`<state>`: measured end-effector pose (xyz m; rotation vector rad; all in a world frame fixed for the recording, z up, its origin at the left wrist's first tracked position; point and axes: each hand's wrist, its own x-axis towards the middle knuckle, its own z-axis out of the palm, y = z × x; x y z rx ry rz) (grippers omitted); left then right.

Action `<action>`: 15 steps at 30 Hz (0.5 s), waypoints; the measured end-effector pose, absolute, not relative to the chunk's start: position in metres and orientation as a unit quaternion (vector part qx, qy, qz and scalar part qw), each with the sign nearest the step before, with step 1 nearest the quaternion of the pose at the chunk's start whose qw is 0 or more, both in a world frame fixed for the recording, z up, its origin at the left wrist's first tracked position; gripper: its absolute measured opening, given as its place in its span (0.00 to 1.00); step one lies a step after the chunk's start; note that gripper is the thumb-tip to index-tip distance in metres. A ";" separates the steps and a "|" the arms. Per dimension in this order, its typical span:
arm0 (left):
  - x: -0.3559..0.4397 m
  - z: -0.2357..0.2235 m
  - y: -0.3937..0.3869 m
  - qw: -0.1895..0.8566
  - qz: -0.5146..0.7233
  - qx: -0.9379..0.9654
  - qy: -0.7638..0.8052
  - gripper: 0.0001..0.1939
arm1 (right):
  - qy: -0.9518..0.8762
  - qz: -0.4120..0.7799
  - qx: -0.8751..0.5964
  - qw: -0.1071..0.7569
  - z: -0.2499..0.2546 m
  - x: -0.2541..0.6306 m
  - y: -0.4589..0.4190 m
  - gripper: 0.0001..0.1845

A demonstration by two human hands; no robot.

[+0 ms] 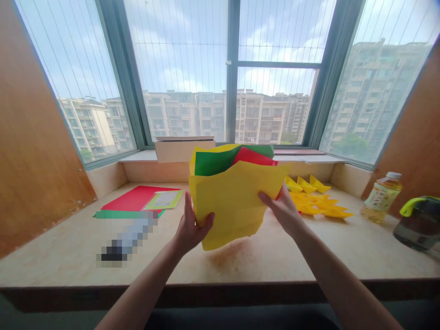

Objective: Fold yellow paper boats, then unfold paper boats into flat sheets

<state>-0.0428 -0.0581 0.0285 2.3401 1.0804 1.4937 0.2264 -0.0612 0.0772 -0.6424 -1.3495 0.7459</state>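
Both my hands hold up a loose bundle of coloured paper sheets (233, 201) above the counter. Yellow faces me, with green and red sheets showing behind its top edge. My left hand (194, 224) grips the lower left side, thumb on the front. On the right side, my right hand (282, 206) pinches the bundle with its thumb in front; its other fingers are mostly behind the paper. Several folded yellow paper boats (312, 201) sit on the counter just beyond my right hand.
Red paper (137, 198) lies at left over green, with a pale green-edged packet (163, 200) on it. A pixelated object (129, 238) is nearer. A drink bottle (382, 197) and a dark container (419, 222) stand right. A white box (184, 150) rests by the window.
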 end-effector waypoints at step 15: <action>-0.042 0.012 -0.049 0.475 0.409 0.713 0.315 0.29 | -0.609 0.438 -0.313 0.583 0.027 0.235 -0.032 0.32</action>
